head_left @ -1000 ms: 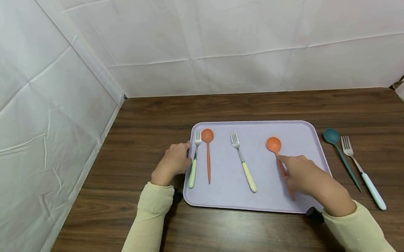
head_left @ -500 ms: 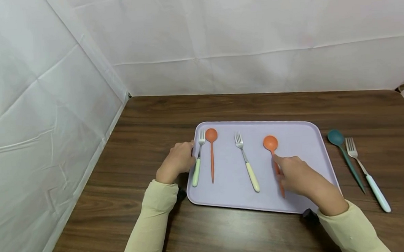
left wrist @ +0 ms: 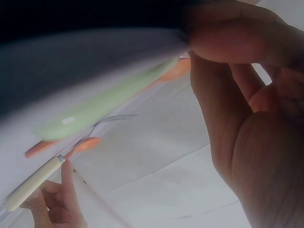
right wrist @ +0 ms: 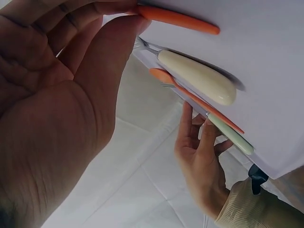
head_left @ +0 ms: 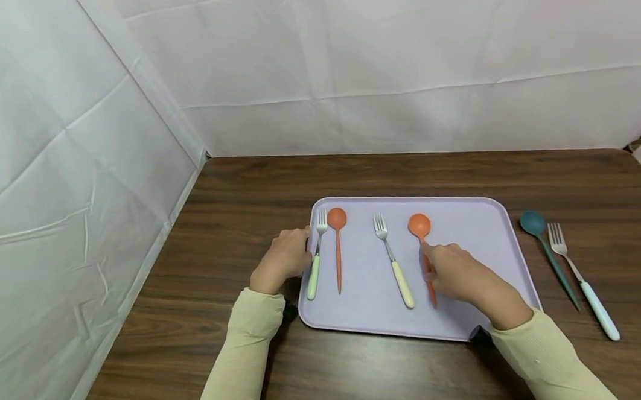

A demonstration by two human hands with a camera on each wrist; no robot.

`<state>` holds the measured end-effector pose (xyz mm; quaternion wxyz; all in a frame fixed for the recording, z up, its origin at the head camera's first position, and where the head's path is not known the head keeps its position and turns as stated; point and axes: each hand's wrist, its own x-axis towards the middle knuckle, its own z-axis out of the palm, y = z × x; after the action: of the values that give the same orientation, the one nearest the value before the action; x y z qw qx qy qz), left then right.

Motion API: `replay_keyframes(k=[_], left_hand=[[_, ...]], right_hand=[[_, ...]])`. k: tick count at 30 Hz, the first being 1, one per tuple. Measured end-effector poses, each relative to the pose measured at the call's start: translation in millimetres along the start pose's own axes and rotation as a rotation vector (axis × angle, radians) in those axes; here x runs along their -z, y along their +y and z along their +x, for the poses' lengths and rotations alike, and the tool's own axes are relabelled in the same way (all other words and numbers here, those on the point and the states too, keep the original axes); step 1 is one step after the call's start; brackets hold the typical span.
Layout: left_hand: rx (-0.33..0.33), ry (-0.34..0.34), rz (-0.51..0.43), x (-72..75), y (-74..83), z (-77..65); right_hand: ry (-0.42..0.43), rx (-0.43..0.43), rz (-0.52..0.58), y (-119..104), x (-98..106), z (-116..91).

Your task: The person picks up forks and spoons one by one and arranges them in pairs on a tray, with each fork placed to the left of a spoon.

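On a lilac tray (head_left: 474, 228) lie two forks and two orange spoons. My right hand (head_left: 457, 272) pinches the handle of the right-hand orange spoon (head_left: 420, 225) between thumb and fingers; its bowl points away from me. Just left of it is a fork with a cream handle (head_left: 403, 284). My left hand (head_left: 282, 257) grips the tray's left rim, close beside a fork with a pale green handle (head_left: 314, 277). Another orange spoon (head_left: 336, 218) lies parallel to that fork. The right wrist view shows the pinched handle (right wrist: 180, 20) passing out from between thumb and fingers.
To the right of the tray, a teal spoon (head_left: 532, 222) and a fork with a pale blue handle (head_left: 599, 311) lie on the dark wooden table (head_left: 351, 379). White cloth (head_left: 388, 45) hangs behind the table and along its left side.
My right hand has slid the orange spoon leftward across the tray, closer to the cream-handled fork, and the spoon stands straighter. The left hand stays at the rim. The head view has shifted slightly.
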<state>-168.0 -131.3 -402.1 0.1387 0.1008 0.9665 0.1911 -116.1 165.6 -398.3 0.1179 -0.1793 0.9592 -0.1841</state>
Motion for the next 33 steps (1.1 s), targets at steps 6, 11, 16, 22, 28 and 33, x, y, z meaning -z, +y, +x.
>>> replay_keyframes(k=[6, 11, 16, 22, 28, 33], left_hand=[[-0.010, 0.011, 0.011, -0.4, 1.1, 0.0], [-0.013, 0.009, 0.018, -0.5, -0.3, 1.0], [-0.014, 0.011, 0.016, -1.0, -1.0, 0.4], [-0.016, 0.013, 0.026, -1.4, -1.7, 1.3], [-0.013, 0.016, 0.031, -1.8, -2.6, 2.2], [-0.009, 0.010, 0.015, -2.0, -2.5, 1.8]], right_hand=[[-0.009, -0.011, 0.005, -0.2, -1.3, 3.1], [0.016, 0.003, 0.007, -1.1, -2.6, 5.2], [0.052, -0.001, -0.013, -4.3, -1.6, 2.9], [0.181, 0.101, -0.091, -20.6, -7.1, -2.7], [0.145, 0.175, -0.173, -40.5, -22.9, -1.3], [0.143, 0.166, -0.196, -44.8, -27.5, 0.9]])
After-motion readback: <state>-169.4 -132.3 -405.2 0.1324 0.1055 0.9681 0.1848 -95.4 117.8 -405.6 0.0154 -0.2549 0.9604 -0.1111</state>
